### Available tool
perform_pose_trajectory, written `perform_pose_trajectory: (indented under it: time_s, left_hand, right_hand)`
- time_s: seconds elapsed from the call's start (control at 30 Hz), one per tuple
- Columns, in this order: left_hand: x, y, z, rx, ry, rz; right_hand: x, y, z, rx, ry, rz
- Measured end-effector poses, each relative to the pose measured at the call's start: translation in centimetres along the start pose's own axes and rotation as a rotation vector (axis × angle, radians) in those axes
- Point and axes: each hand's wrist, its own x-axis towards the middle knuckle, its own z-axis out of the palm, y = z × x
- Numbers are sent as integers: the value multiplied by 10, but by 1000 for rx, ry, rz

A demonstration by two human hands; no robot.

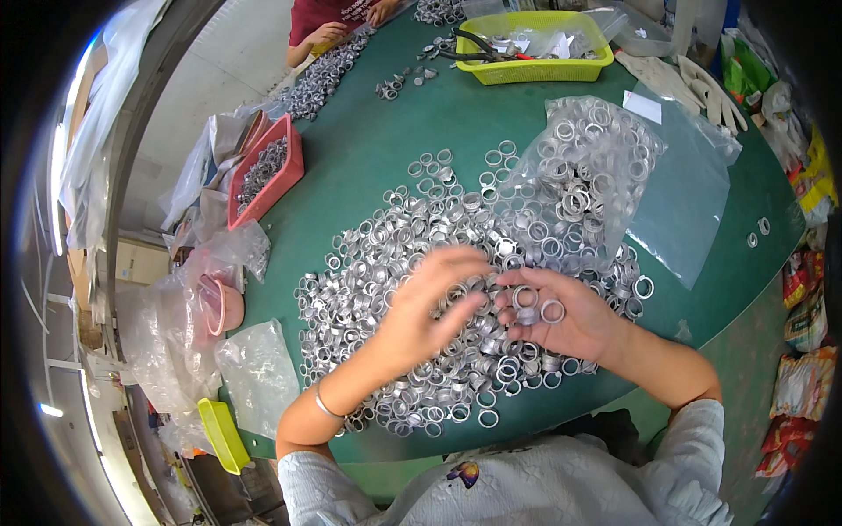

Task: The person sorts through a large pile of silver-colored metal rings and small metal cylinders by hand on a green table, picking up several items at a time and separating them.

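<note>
A large heap of small silver metal rings [377, 254] spreads over the green table in front of me. My right hand [570, 311] is turned palm up above the heap's right part, its fingers curled around a few metal rings [526, 302] that lie on the palm and fingers. Just to its left is my left hand [438, 302], smeared by motion. Its thumb and fingers point toward the right hand's fingertips, and the blur hides whether a ring is between them. A clear plastic bag [605, 167] full of similar rings lies at the heap's far right.
Beyond the heap stands a yellow-green basket [535, 74] with pliers [482, 53] across its rim. At left are a red basket [272, 180] of parts, a pink tub [230, 302] and a yellow tray [224, 438]. White gloves [702, 92] lie far right. A person [329, 26] works across the table.
</note>
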Motion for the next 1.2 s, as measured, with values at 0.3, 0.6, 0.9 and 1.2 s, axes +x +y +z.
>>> perform_pose_trajectory:
  time_s: [0.3, 0.6, 0.9, 1.2]
  left_hand:
    - [-39, -21, 13, 406, 1, -310]
    - [-49, -3, 22, -507, 207, -427]
    - [-46, 24, 27, -180, 162, -317]
    - [-39, -1, 33, 244, 265, -221]
  right_hand:
    - [-6, -12, 14, 64, 3, -145]
    - [-4, -5, 7, 6, 23, -130]
    - [-2, 14, 10, -223, -2, -41]
    - [-9, 4, 13, -290, 149, -47]
